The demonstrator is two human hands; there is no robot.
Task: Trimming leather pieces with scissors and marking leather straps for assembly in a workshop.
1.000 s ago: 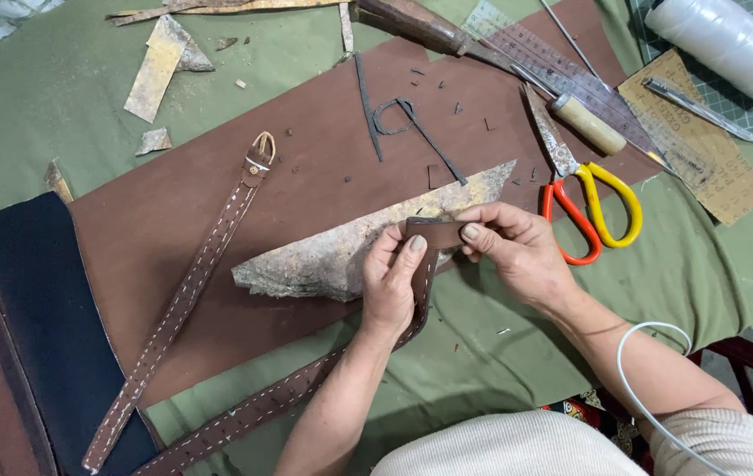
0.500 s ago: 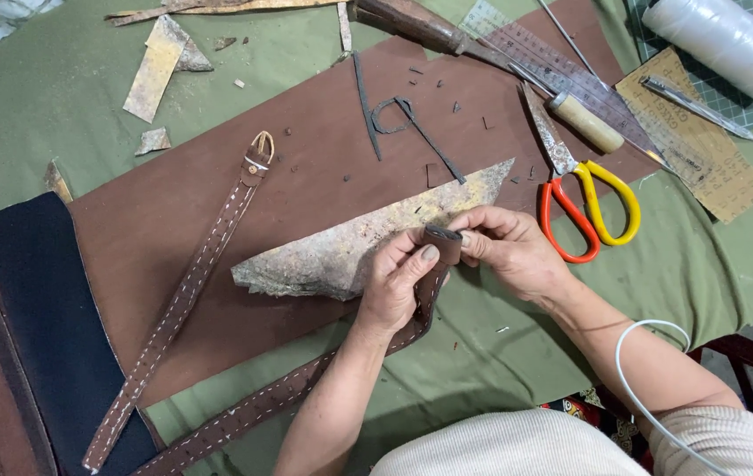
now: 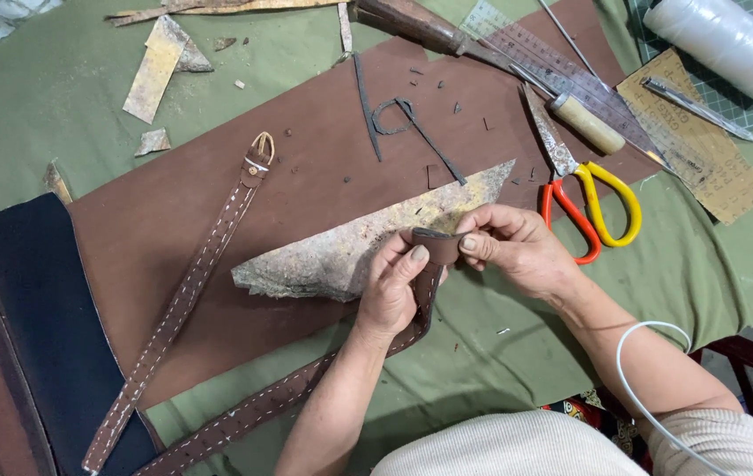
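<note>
- Both hands are together at the middle of the bench, pinching the folded end of a brown leather strap point(image 3: 434, 248) between them.
- The left hand point(image 3: 391, 291) grips the fold from below, thumb pressed up against the leather.
- The right hand point(image 3: 518, 249) clamps the same fold from the right side, thumb on top and fingers curled behind.
- From the fold the strap runs down and left, past the left forearm, its stitch holes showing along both edges.
- Just behind the hands lies a pale, mottled wedge of hide point(image 3: 368, 242), its point aimed up and right.
- That wedge rests on a big brown leather sheet point(image 3: 306, 132), which lies on the green cloth point(image 3: 41, 97).
- A 2nd stitched strap with a buckle point(image 3: 187, 295) lies diagonally on the sheet, well left of the hands.
- Just right of the right hand sit scissors with 1 orange and 1 yellow handle point(image 3: 592, 207).
- Farther up right: a ruler point(image 3: 526, 48), a wooden-handled awl point(image 3: 584, 123) and a white spool of thread point(image 3: 729, 40).
- At far left, a dark blue panel point(image 3: 33, 335).
</note>
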